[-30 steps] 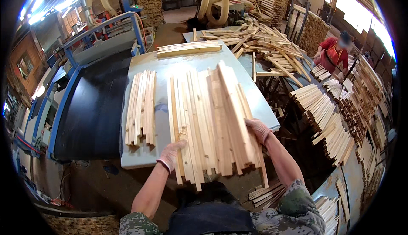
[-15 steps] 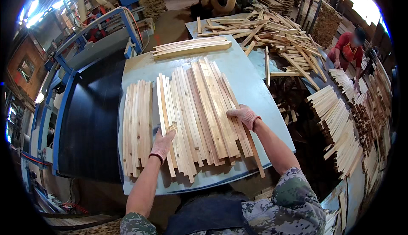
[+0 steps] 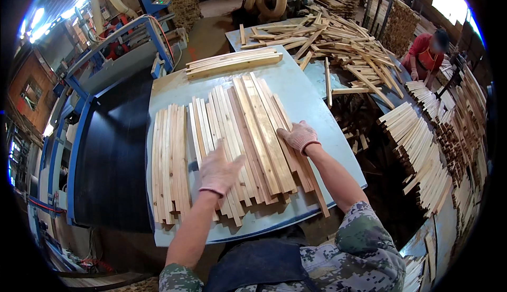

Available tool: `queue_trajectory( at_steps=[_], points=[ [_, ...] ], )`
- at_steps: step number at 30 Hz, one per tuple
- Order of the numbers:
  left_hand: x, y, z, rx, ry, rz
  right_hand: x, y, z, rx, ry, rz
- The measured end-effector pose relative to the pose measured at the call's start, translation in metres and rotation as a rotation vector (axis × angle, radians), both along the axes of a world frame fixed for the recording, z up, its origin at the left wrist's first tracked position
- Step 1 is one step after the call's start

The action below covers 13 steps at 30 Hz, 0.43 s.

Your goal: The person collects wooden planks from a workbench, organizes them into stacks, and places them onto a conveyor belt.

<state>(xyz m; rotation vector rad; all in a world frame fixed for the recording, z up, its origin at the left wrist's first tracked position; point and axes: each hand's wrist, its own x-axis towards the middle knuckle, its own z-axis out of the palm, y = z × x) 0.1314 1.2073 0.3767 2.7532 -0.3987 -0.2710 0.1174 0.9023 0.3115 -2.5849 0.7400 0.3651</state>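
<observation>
Long pale wooden strips lie side by side on a light blue tabletop. A narrow bundle of strips is at the left, and a wider group of strips fills the middle, its ends uneven. My left hand, in a light pink work glove, is over the middle group with fingers spread; it is slightly blurred, and whether it touches the wood is unclear. At the group's right side my gloved right hand rests against the outer strips, thumb apart from the fingers, grasping nothing.
A short stack of strips lies along the table's far edge. Left stands a blue-framed machine with a black belt. A jumbled pile of strips is beyond the table. At the right are rows of strips and a co-worker in red.
My left hand has come off the left edge of the middle group and moved right over it, fingers spreading. That group's left strips now lie closer to the left bundle. My right hand stays nearly in place.
</observation>
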Motion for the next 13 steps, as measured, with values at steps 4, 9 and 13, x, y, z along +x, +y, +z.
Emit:
queue_trajectory(
  at_steps=[4,9,13],
  points=[
    [0.000,-0.064,-0.030,0.029,0.010,0.030,0.000,0.016,-0.014,-0.022,-0.178,-0.059],
    [0.000,-0.114,-0.028,-0.035,0.059,0.078,-0.008,0.023,-0.024,-0.020,-0.286,0.036],
    [0.009,-0.137,-0.036,-0.031,0.169,0.111,-0.017,0.024,-0.021,-0.020,-0.233,0.037]
  ],
)
